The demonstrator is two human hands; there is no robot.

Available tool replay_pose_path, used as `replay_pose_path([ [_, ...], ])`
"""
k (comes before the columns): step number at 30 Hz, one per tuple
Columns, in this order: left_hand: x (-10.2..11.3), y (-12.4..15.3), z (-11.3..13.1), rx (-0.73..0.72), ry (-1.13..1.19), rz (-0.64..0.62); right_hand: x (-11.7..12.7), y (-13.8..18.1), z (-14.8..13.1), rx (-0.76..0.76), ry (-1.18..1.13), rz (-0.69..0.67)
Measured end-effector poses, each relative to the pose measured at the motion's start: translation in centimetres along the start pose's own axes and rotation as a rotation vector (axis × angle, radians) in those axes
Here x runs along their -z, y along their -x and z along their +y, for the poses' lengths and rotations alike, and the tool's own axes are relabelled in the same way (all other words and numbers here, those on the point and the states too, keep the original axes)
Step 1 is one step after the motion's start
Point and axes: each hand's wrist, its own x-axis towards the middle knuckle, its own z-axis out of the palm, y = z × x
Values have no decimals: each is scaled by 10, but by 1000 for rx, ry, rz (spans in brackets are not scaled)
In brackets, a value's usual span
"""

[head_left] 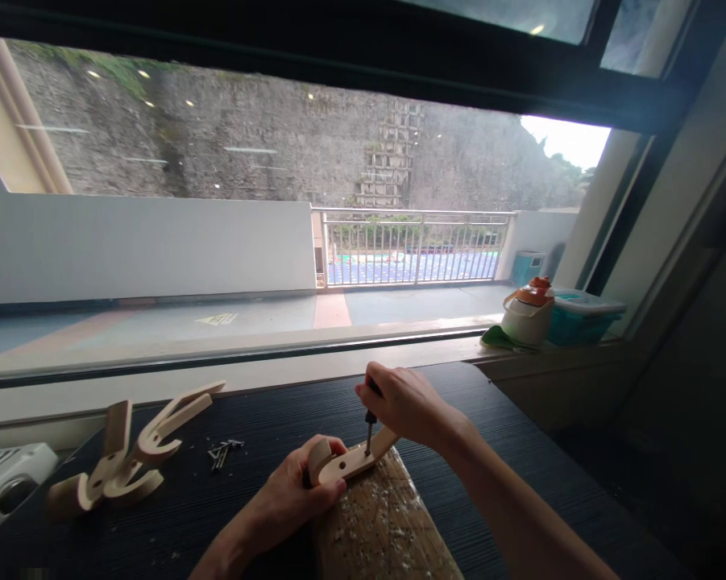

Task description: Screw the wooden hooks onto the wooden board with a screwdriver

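Note:
A screwdriver [371,417] stands nearly upright, its dark handle gripped by my right hand [408,399]. Its tip meets a hole or screw in a pale wooden hook [354,465], which lies on a worn, hole-pocked wooden board [378,524]. My left hand [296,483] pinches the hook's curled end, thumb in front and fingers behind. Another round hole shows in the hook near that thumb. Part of the hook's far end is hidden behind my right hand.
Several wooden hooks [118,463] lie piled on the dark table [266,427] at left, beside a small heap of screws [222,453]. A white appliance [12,483] stands far left. On the windowsill are a bottle [528,312] and a teal box [583,316].

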Motion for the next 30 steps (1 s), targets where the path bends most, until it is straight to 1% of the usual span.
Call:
replay_pose_path([
  [3,-2,-1,0,-8,-27,24,-3,-2,2,10,-22,20],
  [6,-3,-2,2,-7,-54,37,-2,-1,3,53,-78,15],
  [9,-3,-2,3,-8,-65,36,5,2,4,104,-124,-10],
  [12,-4,-2,3,-7,-71,39,12,5,5,126,-149,-67],
  [16,-6,-2,1,-14,-62,49,15,6,9,89,-142,-99],
  [20,-9,-2,1,-31,-57,90,10,4,9,25,-92,-64],
  [22,-11,-1,2,-40,-63,127,9,4,6,24,-54,-36],
  [25,-14,-2,4,-58,-83,174,12,6,1,76,-51,-27],
  [30,-15,-5,1,-66,-82,206,17,7,-3,189,-140,-27],
])
